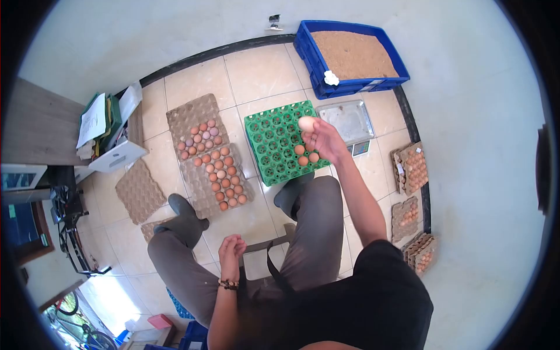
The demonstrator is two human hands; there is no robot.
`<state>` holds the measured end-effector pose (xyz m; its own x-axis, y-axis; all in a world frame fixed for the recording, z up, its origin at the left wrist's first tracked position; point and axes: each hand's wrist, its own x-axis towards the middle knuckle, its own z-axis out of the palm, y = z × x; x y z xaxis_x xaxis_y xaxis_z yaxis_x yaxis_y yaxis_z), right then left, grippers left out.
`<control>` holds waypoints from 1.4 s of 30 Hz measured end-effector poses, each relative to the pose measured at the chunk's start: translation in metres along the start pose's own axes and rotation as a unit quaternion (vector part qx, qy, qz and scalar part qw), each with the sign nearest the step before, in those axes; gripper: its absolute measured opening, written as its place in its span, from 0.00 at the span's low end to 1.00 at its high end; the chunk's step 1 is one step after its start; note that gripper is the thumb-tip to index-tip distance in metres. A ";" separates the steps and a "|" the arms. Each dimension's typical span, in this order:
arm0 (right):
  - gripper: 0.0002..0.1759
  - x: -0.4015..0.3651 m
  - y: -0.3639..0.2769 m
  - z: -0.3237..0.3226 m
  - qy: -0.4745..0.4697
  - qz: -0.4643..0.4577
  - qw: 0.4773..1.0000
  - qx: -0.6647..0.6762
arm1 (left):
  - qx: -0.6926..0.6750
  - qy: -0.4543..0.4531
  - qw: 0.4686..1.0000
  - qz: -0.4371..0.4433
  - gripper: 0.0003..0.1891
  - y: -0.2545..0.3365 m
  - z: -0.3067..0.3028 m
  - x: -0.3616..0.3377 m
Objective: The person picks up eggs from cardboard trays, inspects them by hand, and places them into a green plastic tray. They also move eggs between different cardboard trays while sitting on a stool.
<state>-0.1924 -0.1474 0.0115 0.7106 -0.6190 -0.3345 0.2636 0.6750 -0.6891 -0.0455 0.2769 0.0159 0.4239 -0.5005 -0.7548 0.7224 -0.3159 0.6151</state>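
My right hand [322, 141] is raised over the green plastic egg tray [274, 137], its fingers closed around a pale brown egg [306, 123]. Several browner eggs [301, 160] sit in the tray cups just below that hand; many other cups hold nothing. Between my knees, my left hand [231, 246] hovers with curled fingers, and no object shows in it. Left of the green tray lie two cardboard egg trays: the nearer tray [195, 189] has brown eggs along its right part, and the farther tray [184, 116] has eggs in its near rows.
A metal-topped scale [348, 121] stands beside the green tray. Behind it is a blue crate [309, 55] of brown, grainy material. Cardboard trays with eggs [415, 169] line the right wall. An egg-free cardboard tray [140, 191] lies near my left boot [188, 219].
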 end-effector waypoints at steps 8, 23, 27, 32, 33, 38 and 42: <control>0.26 -0.179 0.094 0.200 -0.130 -0.117 0.934 -0.311 | -0.141 -0.181 0.973 0.005 0.29 0.023 0.013 -0.048; 0.26 -0.220 0.213 0.242 -0.137 -0.243 0.728 -0.626 | -0.144 -0.121 0.961 0.203 0.21 -0.008 -0.008 -0.054; 0.23 -0.180 0.199 0.225 -0.081 0.183 0.875 -0.441 | -0.181 -0.240 0.946 0.123 0.21 -0.010 -0.028 -0.039; 0.19 -0.214 0.215 0.241 -0.120 -0.249 0.770 -0.575 | -0.266 -0.159 0.950 0.041 0.20 -0.007 -0.026 -0.040; 0.19 -0.215 0.216 0.243 -0.129 -0.281 0.746 -0.589 | -0.255 -0.132 0.958 0.022 0.20 -0.005 -0.022 -0.044; 0.18 -0.193 0.212 0.235 -0.113 -0.022 0.772 -0.625 | -0.262 -0.168 0.950 0.009 0.22 -0.004 -0.019 -0.044; 0.16 -0.202 0.217 0.255 -0.160 -0.191 0.743 -0.621 | -0.361 -0.186 0.914 -0.017 0.21 -0.007 -0.027 -0.038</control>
<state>-0.1126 0.2263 0.0933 0.9097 -0.4092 0.0711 -0.1784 -0.5396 -0.8228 -0.0520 0.3198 0.0334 0.2766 -0.7825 -0.5578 0.9607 0.2108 0.1806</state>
